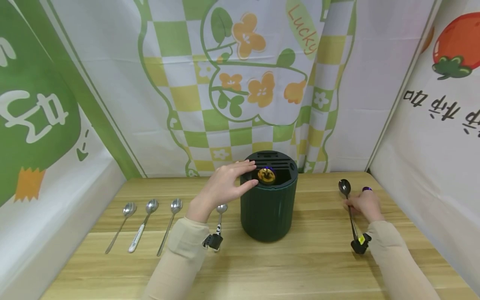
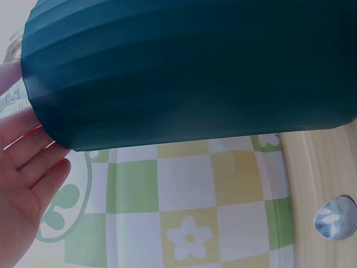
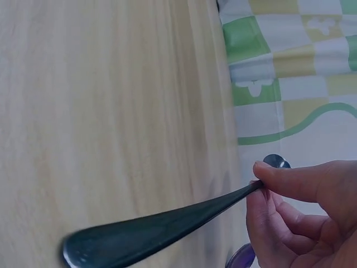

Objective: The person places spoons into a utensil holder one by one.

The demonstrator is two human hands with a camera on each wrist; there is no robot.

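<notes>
Nearest me, four silver spoons lie toward the left of the bench, one partly hidden by a wrist camera. At right, the right hand pinches a black spoon between thumb and fingers, below its bowl; I'd judge a firm hold best, lest the slim handle twist. Farther off, the left hand, fingers extended, thumb apart, touches the rim of a dark green utensil holder containing what looks like a golden spoon. Behind hangs a checked curtain.
</notes>
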